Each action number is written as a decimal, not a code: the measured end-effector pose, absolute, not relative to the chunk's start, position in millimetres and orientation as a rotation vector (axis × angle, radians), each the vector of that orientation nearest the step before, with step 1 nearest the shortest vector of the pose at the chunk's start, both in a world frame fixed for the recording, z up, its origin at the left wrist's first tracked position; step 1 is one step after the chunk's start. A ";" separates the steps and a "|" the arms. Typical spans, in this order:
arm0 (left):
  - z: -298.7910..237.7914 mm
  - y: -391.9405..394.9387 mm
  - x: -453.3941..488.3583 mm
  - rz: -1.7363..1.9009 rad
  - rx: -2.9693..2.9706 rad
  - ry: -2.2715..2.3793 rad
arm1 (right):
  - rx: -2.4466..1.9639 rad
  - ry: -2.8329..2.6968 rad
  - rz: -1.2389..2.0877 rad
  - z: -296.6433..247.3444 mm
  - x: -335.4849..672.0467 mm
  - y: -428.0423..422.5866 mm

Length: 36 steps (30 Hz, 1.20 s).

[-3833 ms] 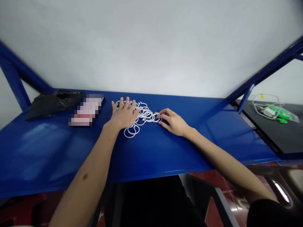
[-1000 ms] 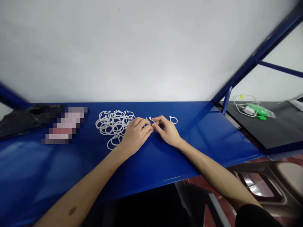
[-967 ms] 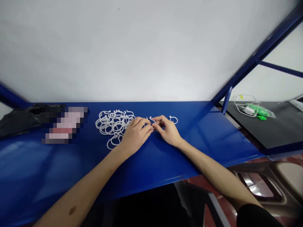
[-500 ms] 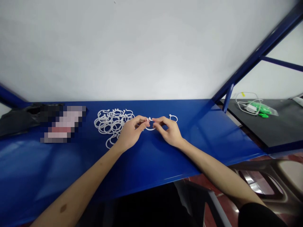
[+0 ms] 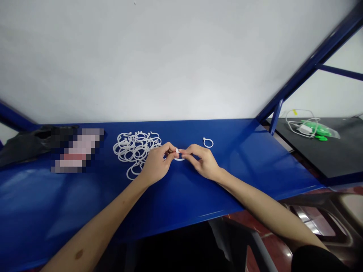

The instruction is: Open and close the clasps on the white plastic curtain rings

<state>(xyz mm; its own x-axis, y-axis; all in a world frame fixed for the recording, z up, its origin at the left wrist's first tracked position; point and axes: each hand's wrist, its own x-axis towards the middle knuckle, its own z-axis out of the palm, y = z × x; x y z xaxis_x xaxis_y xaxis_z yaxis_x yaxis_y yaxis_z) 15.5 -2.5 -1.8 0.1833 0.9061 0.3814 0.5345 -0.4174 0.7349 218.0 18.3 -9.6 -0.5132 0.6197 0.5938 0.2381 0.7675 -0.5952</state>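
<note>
Between my fingertips is a white plastic ring (image 5: 179,159), its lower curve showing below my hands. My left hand (image 5: 159,161) pinches it on the left, close to a small white knob at the top. From the other side my right hand (image 5: 202,160) grips the same ring, thumb and forefinger pressed together. The fingers hide most of it, and I cannot tell whether its ends are joined. A pile of similar white rings (image 5: 129,155), many with gaps between their knobbed ends, lies left of my left hand. Beyond my right hand lies a single closed white ring (image 5: 208,143).
The blue table (image 5: 170,211) runs up to a white wall (image 5: 181,60). On the left are a black plastic bag (image 5: 25,145) and a blurred-out pinkish object (image 5: 76,151). A black surface at right bears a white cable with charger (image 5: 305,129) and a green item in clear plastic (image 5: 321,132).
My hands have drawn closer together and slightly lower, closing in over the top of the ring. Less of the ring shows now. The pile and the single ring stay put.
</note>
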 end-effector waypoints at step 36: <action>-21.6 9.4 2.7 0.906 2.560 1.521 | -0.863 -2.449 0.384 -10.3 221.5 30.0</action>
